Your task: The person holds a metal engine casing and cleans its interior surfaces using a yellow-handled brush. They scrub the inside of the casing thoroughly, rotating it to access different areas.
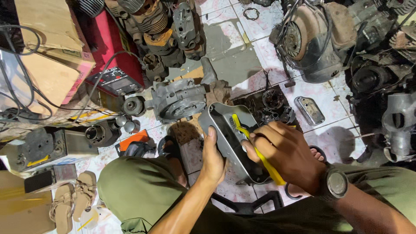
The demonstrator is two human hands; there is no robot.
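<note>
- The left hand (213, 159) is closed around the near left edge of a grey metal engine cover (229, 136), thumb up along its rim and fingers out of sight behind it, holding it tilted up off the floor above the person's knees.
- The cover's long axis runs from upper left, near the grey engine casing (178, 100) on the tiled floor (225, 37), down to lower right toward the person's lap; its hollow side faces the right hand.
- The right hand (287, 155), wearing a dark wristwatch (336, 183), is curled shut on a yellow-handled brush (260, 154).
- The brush lies nearly parallel to the cover's long axis, its bristle end up inside the hollow and its handle running down under the palm.
- Both hands touch the cover's middle stretch, left outside, right inside.
</note>
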